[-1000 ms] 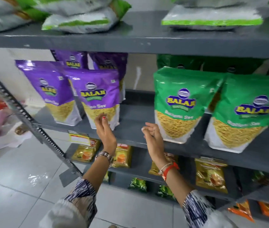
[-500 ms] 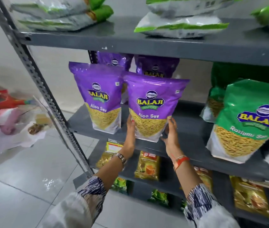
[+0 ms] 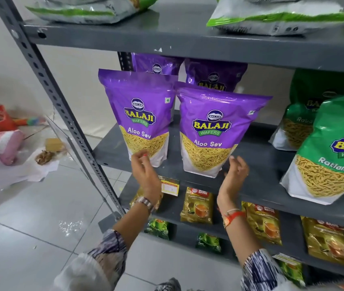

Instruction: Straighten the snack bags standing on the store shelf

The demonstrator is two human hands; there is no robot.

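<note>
With the two front purple Aloo Sev bags point(image 3: 211, 131) standing on the grey shelf point(image 3: 257, 162), we hold our left hand point(image 3: 144, 172) loosely curled at the left bag point(image 3: 141, 118), our right hand point(image 3: 237, 172) spread and empty. Next, we judge, squaring the left bag.

Purple bags point(image 3: 213, 131) showing yellow sev, white bases. Green bags point(image 3: 332, 150) showing the same yellow, white bases. Shelf point(image 3: 257, 156) looking dark grey. Tea packs point(image 3: 197, 205) showing gold with red tops. Sleeves point(image 3: 108, 248) showing navy-white streaks. Wristband point(image 3: 233, 217) showing red. Floor point(image 3: 19, 227) looking pale grey tile.
</note>
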